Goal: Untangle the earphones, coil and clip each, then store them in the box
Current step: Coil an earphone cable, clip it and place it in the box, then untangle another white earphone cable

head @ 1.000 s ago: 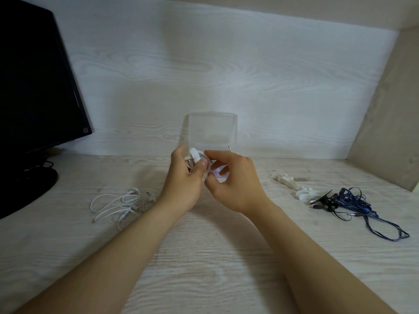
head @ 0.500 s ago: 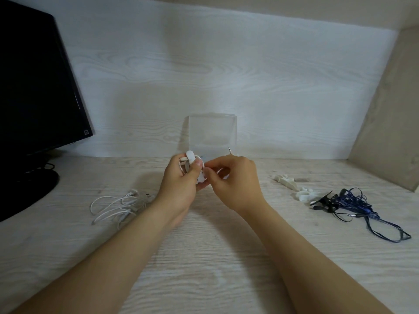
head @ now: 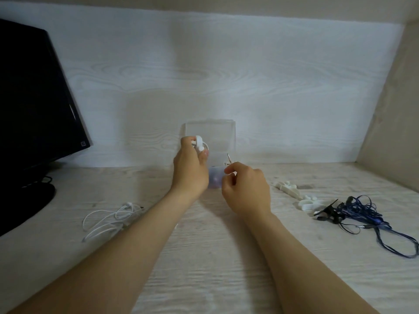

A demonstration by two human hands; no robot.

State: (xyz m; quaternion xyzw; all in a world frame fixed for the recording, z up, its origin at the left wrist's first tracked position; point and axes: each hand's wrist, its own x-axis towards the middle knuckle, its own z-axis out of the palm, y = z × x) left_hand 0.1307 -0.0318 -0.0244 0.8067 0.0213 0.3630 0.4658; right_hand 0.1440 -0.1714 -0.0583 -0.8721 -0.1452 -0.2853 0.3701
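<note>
Item: coiled white earphones point(head: 203, 146), bound by a white clip point(head: 199, 141). They are held in the air above the clear box point(head: 214, 177), in front of its raised lid point(head: 210, 132). The box stands mid-way along the back edge of the counter point(head: 204, 257).

Holder: left hand point(head: 190, 171), with its fingers clenched round the bundle, the clip on top and the thumb under it.

Second hand: right hand point(head: 246, 189), at the box's right front corner. The fingers are curled and thumb and forefinger are drawn together. It cannot be told whether they pinch the rim, a cord end or nothing. A thin metal pin point(head: 229, 157) stands just above them.

Still to process: loose white earphones point(head: 111, 220), uncoiled, toward the counter's left side. Blue earphones point(head: 367, 216), tangled, near its right edge. Spare white clips point(head: 288, 189) lie between the box and the blue set, with a black clip point(head: 328, 213) touching the tangle.

Also present: monitor point(head: 34, 105), at the back left corner.

Risks, as judged: the box looks light, so a bundle pushed in off-centre may tip or slide it unless the right hand steadies it. A loop bulging from the clip may catch on the rim. Letting go too high may spring the coil loose.

Pose: both forearms reach forward and converge on the box, with the left wrist raised higher than the right.
</note>
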